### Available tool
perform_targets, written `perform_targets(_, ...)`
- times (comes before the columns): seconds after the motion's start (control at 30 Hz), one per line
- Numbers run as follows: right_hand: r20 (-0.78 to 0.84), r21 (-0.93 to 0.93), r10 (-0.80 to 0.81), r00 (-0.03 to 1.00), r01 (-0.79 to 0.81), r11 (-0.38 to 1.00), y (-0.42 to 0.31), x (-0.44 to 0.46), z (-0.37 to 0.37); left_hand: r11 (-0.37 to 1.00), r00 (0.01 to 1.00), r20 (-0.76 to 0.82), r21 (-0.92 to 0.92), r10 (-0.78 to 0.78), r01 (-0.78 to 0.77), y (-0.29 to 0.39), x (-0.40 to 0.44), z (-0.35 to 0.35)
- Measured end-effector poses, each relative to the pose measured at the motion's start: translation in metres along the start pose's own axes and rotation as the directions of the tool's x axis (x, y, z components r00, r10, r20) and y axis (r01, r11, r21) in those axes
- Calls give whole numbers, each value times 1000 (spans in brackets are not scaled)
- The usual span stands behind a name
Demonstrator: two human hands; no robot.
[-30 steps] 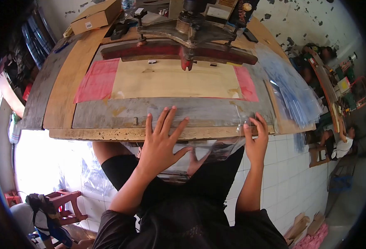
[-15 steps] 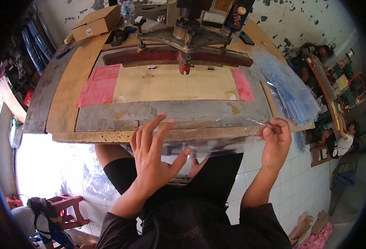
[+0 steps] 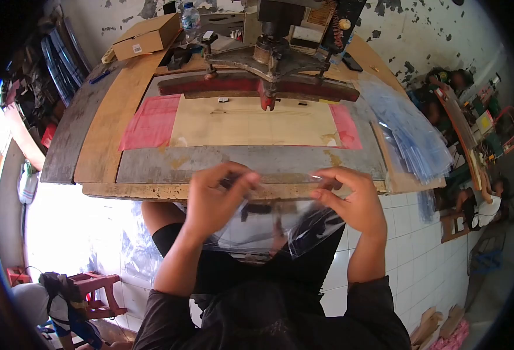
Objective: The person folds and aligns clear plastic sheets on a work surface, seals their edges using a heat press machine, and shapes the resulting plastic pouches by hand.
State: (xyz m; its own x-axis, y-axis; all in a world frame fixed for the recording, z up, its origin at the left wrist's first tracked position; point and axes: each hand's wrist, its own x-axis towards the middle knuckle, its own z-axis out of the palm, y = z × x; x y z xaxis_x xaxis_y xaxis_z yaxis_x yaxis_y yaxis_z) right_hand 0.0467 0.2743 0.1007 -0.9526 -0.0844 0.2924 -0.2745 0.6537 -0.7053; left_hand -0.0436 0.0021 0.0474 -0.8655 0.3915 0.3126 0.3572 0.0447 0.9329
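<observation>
A clear plastic sheet (image 3: 263, 228) hangs in front of the table edge, sagging over my lap. My left hand (image 3: 215, 195) grips its upper left part, thumb and fingers curled together. At the other side, my right hand (image 3: 353, 198) pinches the sheet between thumb and forefinger. Beyond both hands lies a cream board (image 3: 257, 125) with pink ends, flat on the grey metal plate (image 3: 210, 160). Above the board hangs a press with a long red bar (image 3: 222, 87). Glare on the see-through film hides its exact edges.
Stacked bluish plastic sheets (image 3: 414, 137) lie at the table's right. A cardboard box (image 3: 146, 38), a water bottle (image 3: 190, 22) and a phone (image 3: 352, 62) stand or lie toward the back. Other people (image 3: 485, 207) sit at the right; another person (image 3: 35, 306) is at lower left.
My right hand has moved left, bringing my hands closer together. My left hand's fingers, spread before, are now curled on the sheet, which sags lower between my hands.
</observation>
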Motion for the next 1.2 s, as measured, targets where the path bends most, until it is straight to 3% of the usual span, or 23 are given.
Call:
perform_targets(0.03, 1, 3, -1, 1000, 1, 1000, 9, -1, -3, 990, 989, -109, -109, -102, 90, -6, 0, -7)
perform_targets(0.13, -14, 95, 94, 995, -93, 991, 34, -3, -7, 984, 975, -179, -144, -130, 105, -17, 1, -20)
perform_targets(0.17, -15, 95, 97, 995, -95, 991, 39, -3, -5, 984, 975, -177, -144, -131, 106, -23, 1, -21)
perform_targets(0.23, -60, 263, 285, 957, -261, 929, 49, -1, -1, 983, 975, -132, -70, -176, 168, -32, 1, -24)
perform_targets(0.37, -157, 423, 285, 946, -196, 885, 54, -2, 11, 976, 972, -85, -3, -217, 217, -31, -2, -31)
perform_targets(0.43, -224, 485, 226, 948, -93, 869, 53, -5, 18, 957, 997, -55, 283, -45, 59, -34, -2, -35)
perform_targets(0.47, -226, 488, 229, 947, -94, 868, 48, -7, 21, 957, 998, -51, 285, -46, 59, -31, -3, -33)
perform_targets(0.53, -182, 422, 222, 958, -127, 898, 32, -8, 23, 752, 931, -86, 618, 355, -229, -5, -2, -20)
perform_targets(0.57, -181, 424, 224, 958, -129, 896, 26, -8, 26, 751, 932, -84, 620, 353, -228, 6, -4, -15)
perform_targets(0.63, -210, 144, -69, 975, 101, 984, 16, -5, 33, 623, 904, 69, 702, 422, -345, 23, -8, -5)
perform_targets(0.7, -206, 142, -48, 977, 78, 987, 5, -8, 47, 634, 893, 138, 659, 428, -405, 32, -8, 10)
perform_targets(0.77, -211, 302, -1, 977, 66, 951, -5, -11, 58, 645, 875, 205, 607, 438, -464, 33, -9, 19)
perform_targets(0.83, -210, 229, -71, 975, 120, 966, -1, -11, 59, 816, 907, 224, 398, 357, -419, 25, -7, 26)
perform_targets(1.03, -171, 179, -46, 984, 76, 981, -2, -11, 44, 856, 924, 130, 346, 361, -383, 13, -4, 21)
perform_targets(1.1, -161, 385, 66, 985, 1, 923, 9, -15, 49, 863, 926, 110, 339, 360, -375, 12, -7, 21)
perform_targets(1.2, -183, 436, 101, 978, -11, 900, 9, -17, 52, 868, 938, 103, 356, 331, -345, 10, -8, 21)
